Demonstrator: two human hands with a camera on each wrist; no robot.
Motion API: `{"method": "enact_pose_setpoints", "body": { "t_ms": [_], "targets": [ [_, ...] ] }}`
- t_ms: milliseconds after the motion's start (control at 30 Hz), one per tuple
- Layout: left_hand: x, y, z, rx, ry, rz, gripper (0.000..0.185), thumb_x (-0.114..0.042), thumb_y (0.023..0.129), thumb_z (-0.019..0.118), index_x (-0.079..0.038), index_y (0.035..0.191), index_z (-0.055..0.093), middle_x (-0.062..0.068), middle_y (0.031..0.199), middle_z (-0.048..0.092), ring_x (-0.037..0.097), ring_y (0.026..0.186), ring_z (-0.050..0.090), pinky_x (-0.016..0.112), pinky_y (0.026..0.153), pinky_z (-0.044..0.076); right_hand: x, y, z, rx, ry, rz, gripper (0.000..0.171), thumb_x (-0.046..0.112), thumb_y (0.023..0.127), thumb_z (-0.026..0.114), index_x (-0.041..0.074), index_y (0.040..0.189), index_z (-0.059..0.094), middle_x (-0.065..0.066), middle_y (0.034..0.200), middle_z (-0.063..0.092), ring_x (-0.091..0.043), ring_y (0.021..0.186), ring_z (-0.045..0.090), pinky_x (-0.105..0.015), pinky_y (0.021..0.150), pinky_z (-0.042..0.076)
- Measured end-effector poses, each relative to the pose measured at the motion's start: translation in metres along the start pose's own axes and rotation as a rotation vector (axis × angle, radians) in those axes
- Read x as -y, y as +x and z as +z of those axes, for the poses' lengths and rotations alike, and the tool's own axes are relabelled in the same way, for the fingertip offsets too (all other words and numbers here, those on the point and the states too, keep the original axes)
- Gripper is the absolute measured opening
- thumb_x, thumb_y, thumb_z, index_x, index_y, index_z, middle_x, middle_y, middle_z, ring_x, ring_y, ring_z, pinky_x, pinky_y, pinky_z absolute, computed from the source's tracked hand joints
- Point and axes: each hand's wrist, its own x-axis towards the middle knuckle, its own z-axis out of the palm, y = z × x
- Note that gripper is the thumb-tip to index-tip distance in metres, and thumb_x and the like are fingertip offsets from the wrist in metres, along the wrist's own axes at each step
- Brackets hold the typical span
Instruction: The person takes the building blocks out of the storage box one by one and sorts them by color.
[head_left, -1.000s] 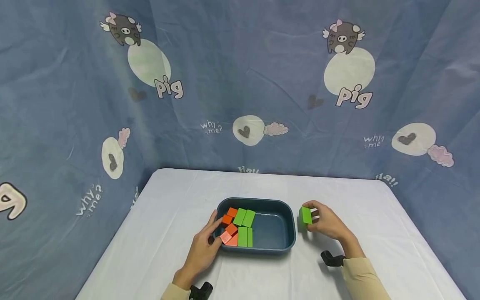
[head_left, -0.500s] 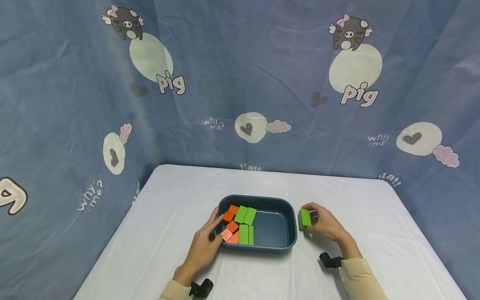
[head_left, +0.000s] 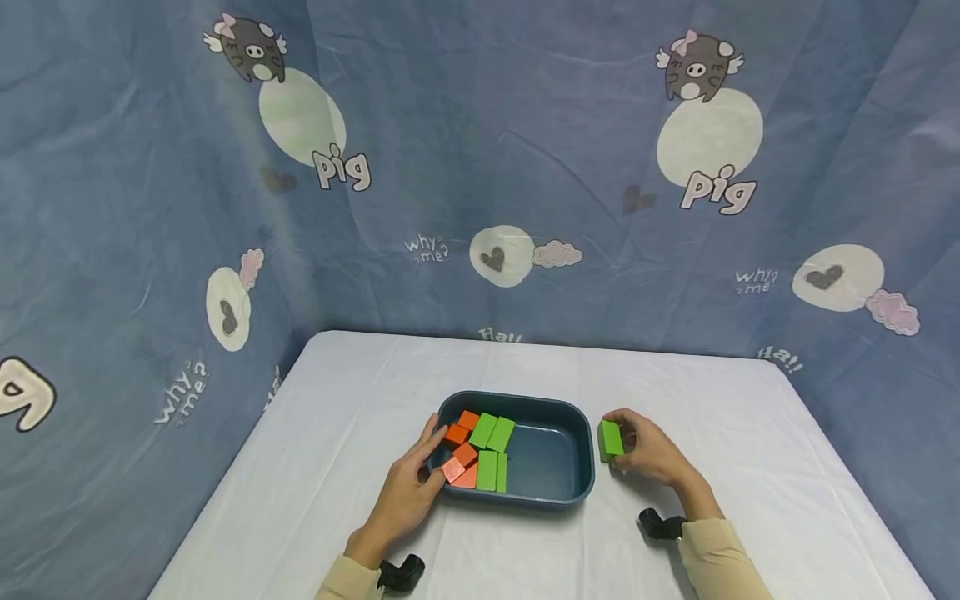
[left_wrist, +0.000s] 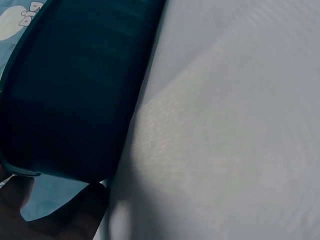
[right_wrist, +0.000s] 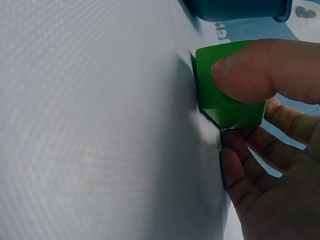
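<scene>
I have my right hand (head_left: 651, 452) pinching a green block (head_left: 611, 438) down on the white cloth (head_left: 750, 433), just beside the tub (head_left: 577, 492). I judge this the pick-up step (next it wants lifting clear of the rim). My left hand (head_left: 408, 492) rests relaxed against the tub's left wall. Inside lie orange blocks (head_left: 459, 454) and green blocks (head_left: 489, 450), crowded left.

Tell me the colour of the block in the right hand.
Green. The block pinched by the right hand shows best in the right wrist view.
</scene>
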Motion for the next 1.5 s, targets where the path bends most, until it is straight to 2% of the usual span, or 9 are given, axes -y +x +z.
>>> {"method": "enact_pose_setpoints", "body": {
  "t_ms": [333,567,700,1000,1233,1500],
  "targets": [
    [-0.0048,-0.0029,0.0009,0.0,0.035,-0.012,0.064,-0.003,0.092,0.06,-0.007,0.154,0.045,-0.01,0.165,0.025,0.013,0.148,0.029,0.038,0.116,0.029,0.0011,-0.0003,0.0011,-0.004,-0.018,0.0,0.07,-0.011,0.065,0.08,-0.002,0.131,0.057,-0.011,0.111,0.063,-0.026,0.096,0.059,-0.046,0.088,0.052],
    [-0.0062,-0.0044,0.001,-0.003,0.053,-0.009,0.063,-0.003,0.092,0.061,-0.006,0.153,0.046,-0.008,0.165,0.025,0.013,0.148,0.029,0.032,0.116,0.026,0.0015,-0.0005,0.0019,-0.007,-0.033,0.016,0.069,-0.01,0.066,0.08,0.0,0.13,0.058,-0.01,0.112,0.063,-0.026,0.098,0.059,-0.047,0.09,0.051],
    [-0.0064,-0.004,0.0011,-0.005,0.057,0.001,0.063,-0.003,0.093,0.061,-0.007,0.153,0.046,-0.007,0.165,0.025,0.014,0.148,0.029,0.036,0.115,0.027,0.0025,-0.0003,0.0024,-0.014,-0.042,0.023,0.069,-0.009,0.065,0.081,0.0,0.13,0.058,-0.011,0.112,0.063,-0.027,0.098,0.059,-0.047,0.09,0.051],
    [-0.003,-0.003,0.0017,-0.014,0.029,0.008,0.063,-0.002,0.092,0.061,-0.008,0.153,0.046,-0.007,0.164,0.027,0.015,0.148,0.03,0.012,0.111,0.021,0.003,0.0006,0.0045,-0.008,-0.026,-0.004,0.069,-0.01,0.065,0.08,-0.002,0.129,0.058,-0.01,0.111,0.062,-0.025,0.094,0.059,-0.044,0.086,0.052],
    [-0.0014,-0.0032,0.0032,-0.028,0.01,0.023,0.063,-0.001,0.092,0.06,-0.007,0.153,0.047,0.004,0.165,0.031,0.017,0.148,0.031,0.009,0.111,0.021,0.0024,0.0009,0.0048,0.003,-0.025,0.004,0.079,-0.007,0.064,0.082,-0.003,0.137,0.05,-0.014,0.121,0.06,-0.028,0.103,0.059,-0.048,0.091,0.051],
    [-0.0018,-0.0031,0.0024,-0.035,0.009,0.022,0.061,-0.002,0.091,0.059,-0.006,0.152,0.048,0.0,0.164,0.031,0.017,0.147,0.032,0.01,0.112,0.02,0.0073,-0.0011,0.0029,0.013,-0.003,0.035,0.085,0.009,0.072,0.085,0.0,0.143,0.042,-0.019,0.132,0.055,-0.032,0.109,0.059,-0.05,0.095,0.05]
  ]
}}
